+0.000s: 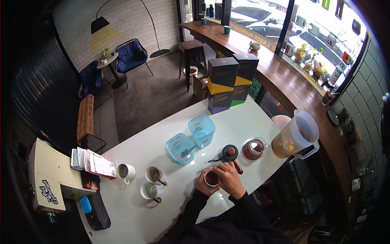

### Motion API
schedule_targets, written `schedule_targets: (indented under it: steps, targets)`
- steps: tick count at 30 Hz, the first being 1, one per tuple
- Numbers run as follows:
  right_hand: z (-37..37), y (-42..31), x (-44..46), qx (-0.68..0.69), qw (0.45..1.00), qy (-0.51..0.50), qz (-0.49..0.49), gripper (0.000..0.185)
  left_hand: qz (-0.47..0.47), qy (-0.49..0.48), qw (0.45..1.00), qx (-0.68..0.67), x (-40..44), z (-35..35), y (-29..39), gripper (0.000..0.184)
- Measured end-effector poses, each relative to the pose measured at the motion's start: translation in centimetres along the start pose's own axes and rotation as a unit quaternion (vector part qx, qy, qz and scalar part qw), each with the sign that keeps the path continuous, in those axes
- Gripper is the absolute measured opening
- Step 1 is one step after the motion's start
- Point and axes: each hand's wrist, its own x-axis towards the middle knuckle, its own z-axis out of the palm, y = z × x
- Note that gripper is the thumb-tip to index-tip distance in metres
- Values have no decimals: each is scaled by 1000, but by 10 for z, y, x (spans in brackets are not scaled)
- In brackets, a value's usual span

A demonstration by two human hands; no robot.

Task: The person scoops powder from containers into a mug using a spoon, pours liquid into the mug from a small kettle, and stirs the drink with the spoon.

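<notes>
My left hand (203, 187) is wrapped around the side of a small cup (211, 178) with dark reddish liquid in it. My right hand (230, 179) closes on the same cup from the right, its fingers bent at the rim; the fingertips are partly hidden. Just beyond my hands is a dark round vessel (224, 154) with a brown knob and a brown wooden handle (238, 167). To its right stands a glass server (252, 151) holding reddish-brown liquid.
Two blue plastic containers (180, 151) stand mid-table. Several mugs (153, 175) are at left, near papers (101, 165) and a cream machine (46, 179). A large translucent pitcher (298, 130) stands at right. Stacked boxes (222, 75) occupy the far end, beside a wooden counter (268, 61).
</notes>
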Motion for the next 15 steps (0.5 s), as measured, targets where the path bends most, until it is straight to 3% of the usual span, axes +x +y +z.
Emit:
schedule_targets:
  steps: [6,9,15]
  targets:
    - [-15,3,-2,-28,1000,14,3,22,-14,5,999,-34,1,3,-1,84]
    - [-16,1,-7,14,999,-51,3,21,-11,5,999,-32,-2,4,0,82]
    - [-2,2,1,15,1000,3,5,25,-10,1,1000,-29,2,0,8,77]
